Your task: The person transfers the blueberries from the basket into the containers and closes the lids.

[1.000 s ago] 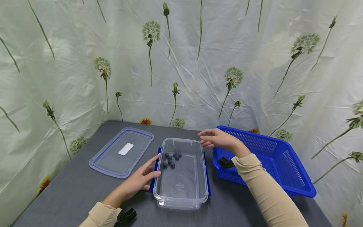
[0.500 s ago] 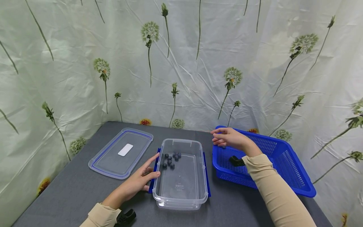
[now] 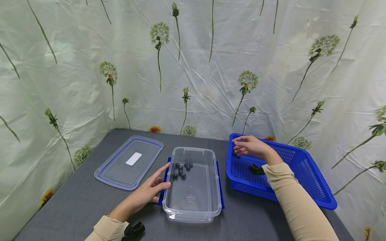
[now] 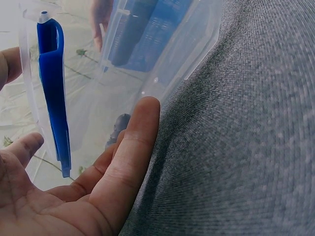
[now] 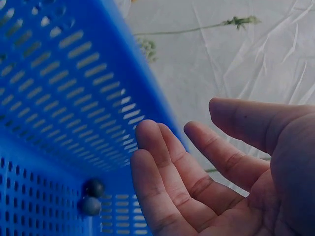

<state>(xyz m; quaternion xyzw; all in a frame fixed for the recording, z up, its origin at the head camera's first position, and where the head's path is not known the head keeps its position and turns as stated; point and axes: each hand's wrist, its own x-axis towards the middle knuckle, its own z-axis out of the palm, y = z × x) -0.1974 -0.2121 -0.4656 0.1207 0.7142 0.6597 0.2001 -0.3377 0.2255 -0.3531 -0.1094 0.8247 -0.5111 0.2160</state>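
Several blueberries (image 3: 181,170) lie near the left wall of a clear plastic container (image 3: 197,195) in the head view. My left hand (image 3: 144,194) rests against the container's left side, with fingertips on its rim and wall. Around the blue latch (image 4: 54,93), the left wrist view shows those fingers fairly straight. Inside the back left part of a blue plastic basket (image 3: 307,174), my right hand (image 3: 253,148) hovers with loosely bent fingers and nothing in its grasp. Below it, two dark blueberries (image 5: 92,196) sit in the basket's corner.
The clear lid (image 3: 117,167) with a blue seal lies left of the container, bearing a white label (image 3: 133,158). A grey tabletop (image 3: 72,204) runs under everything. Behind it hangs a white curtain (image 3: 211,93) printed with dandelions.
My right hand has moved right, from beside the container's back right corner to over the basket. Blueberries now show beneath it. My left hand and the container have stayed put.
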